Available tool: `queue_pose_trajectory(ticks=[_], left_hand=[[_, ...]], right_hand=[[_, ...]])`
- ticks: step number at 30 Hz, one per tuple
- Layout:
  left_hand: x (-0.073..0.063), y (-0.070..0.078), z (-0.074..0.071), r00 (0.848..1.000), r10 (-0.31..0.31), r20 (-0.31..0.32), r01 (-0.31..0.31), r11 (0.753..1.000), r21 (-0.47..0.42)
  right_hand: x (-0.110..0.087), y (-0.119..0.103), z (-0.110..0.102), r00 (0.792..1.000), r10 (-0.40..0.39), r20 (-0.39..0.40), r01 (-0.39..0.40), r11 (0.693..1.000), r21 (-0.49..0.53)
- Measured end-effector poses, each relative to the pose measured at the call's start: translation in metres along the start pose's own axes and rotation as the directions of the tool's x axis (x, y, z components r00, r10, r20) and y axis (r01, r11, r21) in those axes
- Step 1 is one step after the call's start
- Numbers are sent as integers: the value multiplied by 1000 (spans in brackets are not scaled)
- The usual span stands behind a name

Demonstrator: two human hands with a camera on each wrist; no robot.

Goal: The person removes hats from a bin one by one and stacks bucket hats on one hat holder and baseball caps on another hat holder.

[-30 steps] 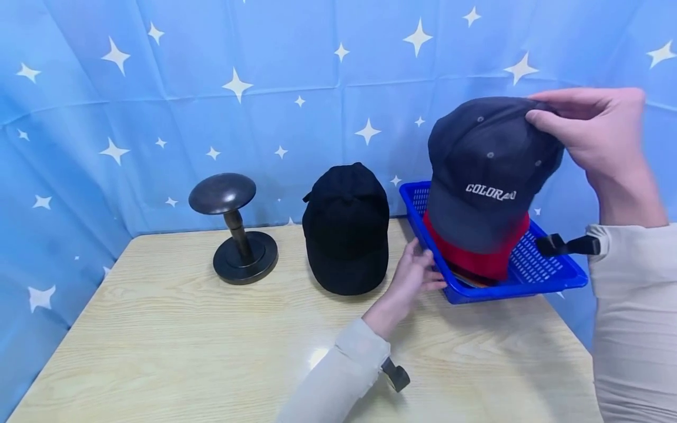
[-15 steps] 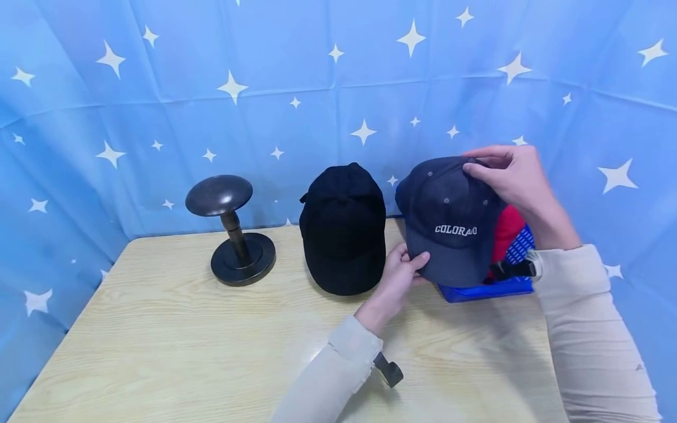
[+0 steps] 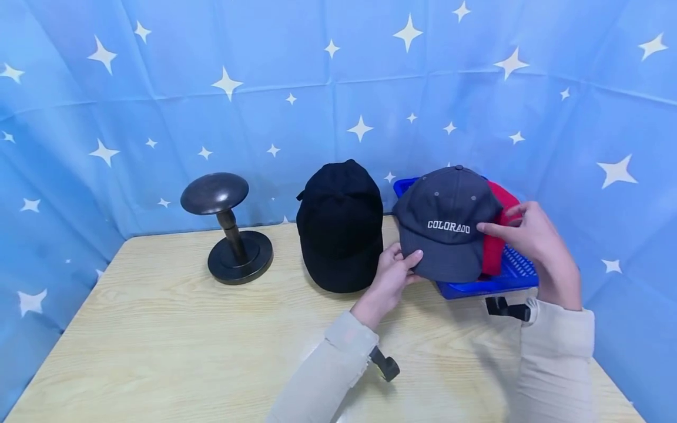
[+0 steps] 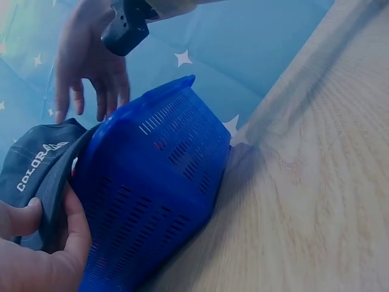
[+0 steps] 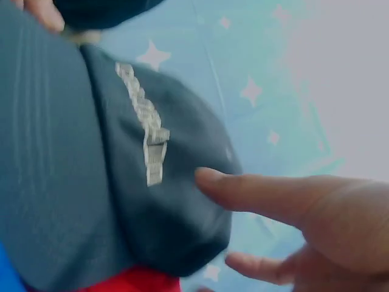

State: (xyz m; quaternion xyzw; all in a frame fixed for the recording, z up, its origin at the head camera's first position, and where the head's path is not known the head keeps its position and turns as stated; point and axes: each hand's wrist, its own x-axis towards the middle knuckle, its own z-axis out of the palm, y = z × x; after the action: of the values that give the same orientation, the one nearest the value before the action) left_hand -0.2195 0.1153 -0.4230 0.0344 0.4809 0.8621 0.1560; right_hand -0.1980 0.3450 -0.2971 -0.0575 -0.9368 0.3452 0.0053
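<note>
A dark grey-blue cap (image 3: 449,202) with white "COLORADO" lettering hangs in front of a blue basket (image 3: 476,289). My left hand (image 3: 388,279) pinches the cap's brim at its left corner, thumb on top and fingers underneath, as the left wrist view also shows. At the cap's right side is my right hand (image 3: 534,235), its fingers extended and spread apart. Its thumb tip is beside the lettering in the right wrist view; whether it touches the cloth I cannot tell. Behind the grey-blue cap, a red cap (image 3: 494,258) sits in the basket, partly hidden.
Left of the basket, a black cap (image 3: 341,229) stands with its brim toward me. Farther left is a dark stand (image 3: 230,229) with a domed top and round base. A starry blue curtain (image 3: 296,59) hangs behind the wooden table (image 3: 211,346).
The grey-blue cap has come down and left from above the basket. My left hand has gone from the basket's rim to its brim. My right hand has released the crown and dropped lower.
</note>
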Motion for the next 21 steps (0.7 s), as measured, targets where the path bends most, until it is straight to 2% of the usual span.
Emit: queue_pose_trajectory(ticks=[2,5,8,12,15,19,21], left_hand=[[1,0,-1,1000,-18,7,18,1000,2],[2,0,-3,999,-35,5,35,999,11],[4,1,-6,999,-36,0,36,999,29],[3,5,-6,1000,-20,8,20,997,70],[0,10,-3,1000,23,19,-24,994,108],[-9,24,2,993,114,30,-117,982,148],[-17,35,3,985,169,41,-173,971,164]], right_hand=[[3,8,4,996,10,90,-11,1000,5],[10,14,13,970,16,241,-32,998,62],[16,17,20,958,-3,287,-29,994,107],[17,20,19,962,-40,272,-1,989,151],[16,20,17,965,-74,251,29,983,179],[11,14,14,971,-179,161,148,971,186],[8,8,14,964,-251,93,231,956,182]])
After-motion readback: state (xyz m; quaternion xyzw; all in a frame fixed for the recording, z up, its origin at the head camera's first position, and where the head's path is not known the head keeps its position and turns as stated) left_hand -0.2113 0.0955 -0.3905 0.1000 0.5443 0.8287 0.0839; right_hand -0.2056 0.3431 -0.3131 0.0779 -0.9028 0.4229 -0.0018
